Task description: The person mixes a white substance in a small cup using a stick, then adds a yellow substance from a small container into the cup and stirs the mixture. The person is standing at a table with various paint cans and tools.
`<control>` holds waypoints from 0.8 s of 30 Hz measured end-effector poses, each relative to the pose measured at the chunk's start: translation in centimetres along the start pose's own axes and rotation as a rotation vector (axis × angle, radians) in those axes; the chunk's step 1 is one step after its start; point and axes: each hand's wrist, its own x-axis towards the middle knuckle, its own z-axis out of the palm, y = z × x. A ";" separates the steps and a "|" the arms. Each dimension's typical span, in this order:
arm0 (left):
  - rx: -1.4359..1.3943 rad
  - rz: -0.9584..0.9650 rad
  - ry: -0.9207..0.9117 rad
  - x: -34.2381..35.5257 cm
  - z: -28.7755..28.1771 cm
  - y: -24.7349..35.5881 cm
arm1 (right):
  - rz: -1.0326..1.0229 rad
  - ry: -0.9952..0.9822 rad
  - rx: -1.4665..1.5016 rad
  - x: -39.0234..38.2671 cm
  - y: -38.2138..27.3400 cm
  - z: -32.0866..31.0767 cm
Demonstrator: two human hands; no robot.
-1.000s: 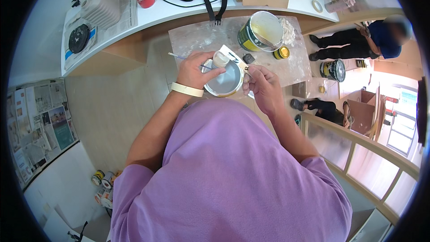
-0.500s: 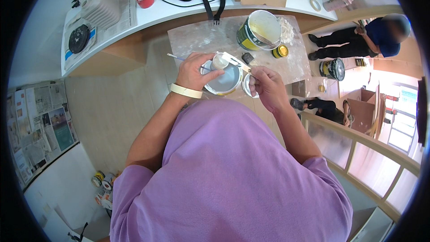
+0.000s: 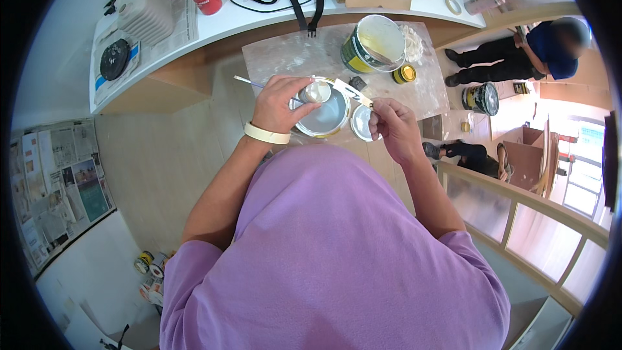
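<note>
Currently, your left hand [image 3: 282, 100] is curled partway around a white cup [image 3: 315, 93], thumb and fingers on opposite sides. A thin blue-handled tool [image 3: 249, 81] runs behind that hand, its long axis sloping down to the right from a white end; I cannot tell whether you grip it too. The cup is over an open tin [image 3: 319, 134] with pale grey inside. Your right hand [image 3: 395, 126] has its fingertips pinched on a flat white stick [image 3: 345, 88], its long axis diagonal, the free end pointing up and left, just beside the cup.

Half a second ago that end overlapped the cup's rim; your right hand has since shifted rightward, baring more of the round white lid [image 3: 361, 123].

At far left, newspaper sheets [image 3: 71, 175] cover the wall. A white counter [image 3: 210, 24] curves across the top, above a dusty board [image 3: 278, 52] bearing a large bucket [image 3: 353, 55] and a small yellow tin [image 3: 403, 74]. At far right, a person in blue [image 3: 554, 58] stands beyond a wood-framed partition [image 3: 518, 199].
</note>
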 end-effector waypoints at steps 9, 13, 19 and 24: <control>0.048 -0.022 0.033 -0.1 0.9 -0.8 | -0.014 0.106 0.006 1.5 2.4 -4.7; 0.034 -0.078 0.011 -0.7 0.7 -0.9 | 0.000 0.214 0.081 2.9 6.2 -11.2; 0.005 -0.174 0.014 -0.8 1.6 -0.2 | 0.218 0.360 0.034 3.9 17.4 -17.6; 0.037 -0.232 -0.038 -0.8 2.1 0.8 | 0.355 0.447 -0.011 5.1 23.5 -18.3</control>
